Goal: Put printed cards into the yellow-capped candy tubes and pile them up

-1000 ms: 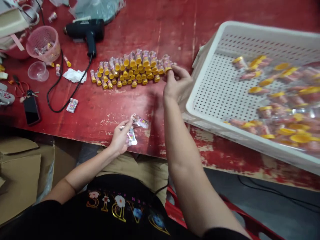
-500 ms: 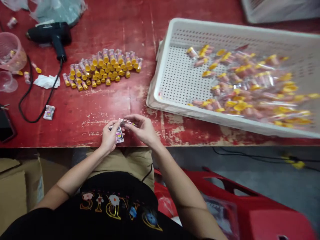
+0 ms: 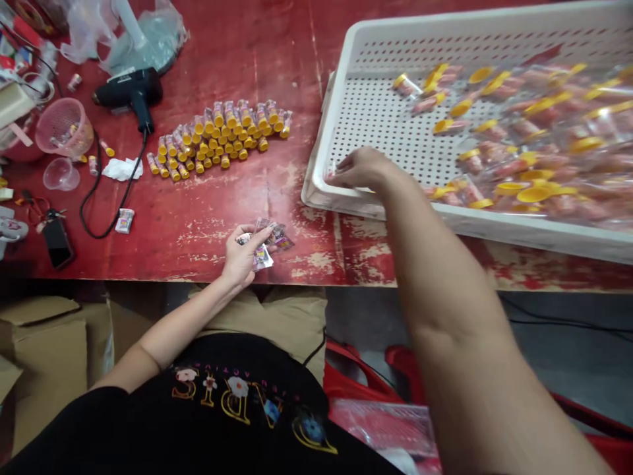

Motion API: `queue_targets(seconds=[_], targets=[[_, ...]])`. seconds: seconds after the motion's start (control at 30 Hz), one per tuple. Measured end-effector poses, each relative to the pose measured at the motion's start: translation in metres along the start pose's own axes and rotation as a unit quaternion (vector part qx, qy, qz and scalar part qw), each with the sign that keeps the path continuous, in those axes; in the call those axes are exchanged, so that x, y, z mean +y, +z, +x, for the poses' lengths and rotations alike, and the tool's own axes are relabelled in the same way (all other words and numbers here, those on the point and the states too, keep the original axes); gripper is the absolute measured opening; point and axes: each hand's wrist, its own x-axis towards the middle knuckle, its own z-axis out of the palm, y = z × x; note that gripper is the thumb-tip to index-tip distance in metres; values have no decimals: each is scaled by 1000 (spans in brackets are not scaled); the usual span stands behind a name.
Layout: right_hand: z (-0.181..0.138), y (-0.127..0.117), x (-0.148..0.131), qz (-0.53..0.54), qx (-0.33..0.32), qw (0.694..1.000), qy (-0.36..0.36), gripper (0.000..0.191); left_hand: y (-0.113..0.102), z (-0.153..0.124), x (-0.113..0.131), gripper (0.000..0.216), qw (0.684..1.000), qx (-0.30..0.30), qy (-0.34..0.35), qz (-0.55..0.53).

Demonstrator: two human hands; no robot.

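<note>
Head view: left hand (image 3: 240,256), grip pinched on printed plastic wrappers (image 3: 281,238) above red bench (image 3: 163,214). Right hand (image 3: 363,169), at near-left corner of white perforated crate (image 3: 376,119); grip opening and contents cannot be told.

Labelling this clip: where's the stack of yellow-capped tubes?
In the head view, the tube stack lies left of centre on the red table, between the black heat gun on its left and the white crate on its right, beyond the left hand.

On the table (image 3: 237,201), stacked tubes (image 3: 222,135) lie between the heat gun (image 3: 132,89), left, and the crate (image 3: 376,119), right.
</note>
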Motion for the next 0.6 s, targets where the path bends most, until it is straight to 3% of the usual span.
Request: queue_targets(seconds=[0.1, 0.2, 0.27, 0.33, 0.5, 0.6], targets=[[-35, -7, 5, 76, 6, 996, -46, 15, -4, -6, 4, 53, 999, -5, 29, -20], [-104, -7, 14, 142, -20, 985, -98, 16, -6, -10, 4, 48, 999, -17, 20, -24], [-151, 6, 19, 156, -81, 978, -111, 7, -5, -14, 1, 45, 1000, -23, 10, -9], [-187, 25, 23, 180, -119, 971, -105, 23, -3, -18, -3, 47, 999, -31, 19, 7], [-220, 58, 26, 217, -4, 971, -101, 37, -2, -25, -10, 51, 997, -29, 63, 25], [-223, 60, 29, 244, -56, 965, -84, 41, -3, -26, -11, 50, 996, -19, 82, 17]])
